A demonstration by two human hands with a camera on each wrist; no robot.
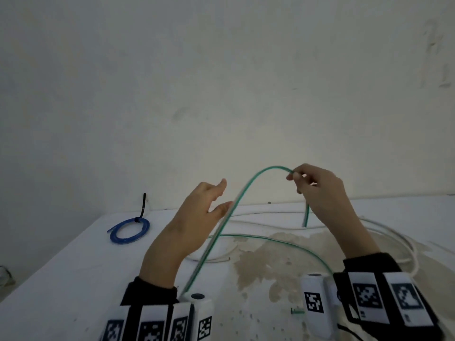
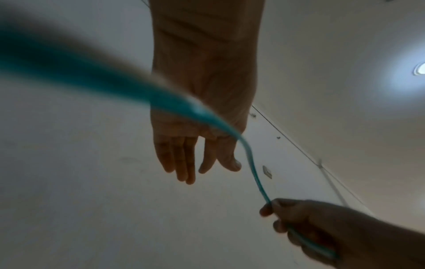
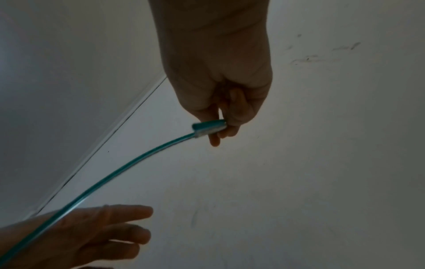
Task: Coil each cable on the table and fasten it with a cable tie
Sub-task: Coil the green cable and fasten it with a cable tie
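Observation:
A thin green cable (image 1: 248,180) arches up from the table between my hands. My right hand (image 1: 317,185) pinches it near its end, and the short free end hangs down in front of the palm. The right wrist view shows that pinch on the green cable (image 3: 142,156). My left hand (image 1: 204,207) is raised with straight, spread fingers beside the rising green strand and holds nothing. In the left wrist view the green cable (image 2: 250,163) runs past the left hand (image 2: 197,156) without being gripped. A blue cable (image 1: 129,230) lies coiled at the left, fastened with a black cable tie (image 1: 142,207).
White cables (image 1: 394,232) sprawl loosely over the back and right of the white table (image 1: 73,271). A small green piece (image 1: 296,311) lies near the front edge. A stained patch covers the table's middle. A bare wall stands right behind the table.

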